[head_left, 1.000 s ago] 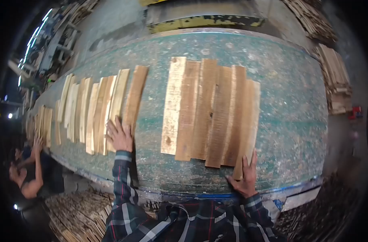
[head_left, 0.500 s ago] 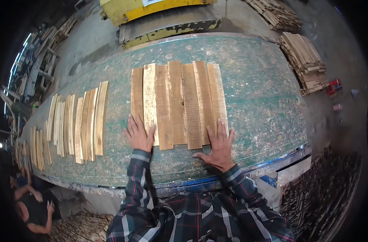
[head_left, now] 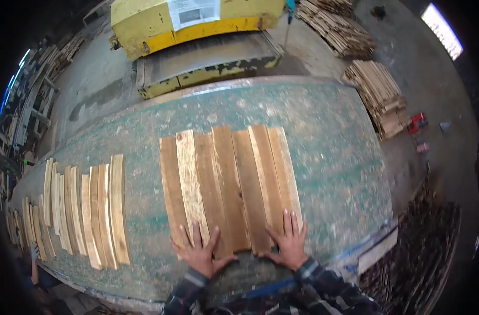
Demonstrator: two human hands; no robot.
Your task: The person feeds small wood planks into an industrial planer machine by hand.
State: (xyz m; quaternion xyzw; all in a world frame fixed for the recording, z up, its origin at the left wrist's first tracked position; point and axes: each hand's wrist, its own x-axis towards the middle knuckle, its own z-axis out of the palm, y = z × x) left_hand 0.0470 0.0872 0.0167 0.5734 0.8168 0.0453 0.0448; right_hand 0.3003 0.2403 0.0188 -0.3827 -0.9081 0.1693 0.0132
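Several wooden slats [head_left: 226, 184] lie side by side on the green, worn table [head_left: 339, 157], their long edges against each other and their ends uneven. One pale slat [head_left: 189, 176] stands out among the browner ones. My left hand [head_left: 200, 254] rests with fingers spread on the near ends at the left side of the row. My right hand [head_left: 289, 244] lies on the near ends at the right side, thumb stretched inward and fingers out flat. Neither hand is wrapped round a slat.
More slats [head_left: 100, 215] lie in loose rows on the table's left. Beyond the far edge stands a yellow machine [head_left: 197, 31]. Stacked wood [head_left: 376, 97] sits past the right end, and a wood pile [head_left: 412, 252] at the lower right. Another person's hand [head_left: 34, 251] shows at far left.
The view has tilted up, so the table sits lower in the frame. My left hand has moved inward from the row's left edge onto the slats' near ends.
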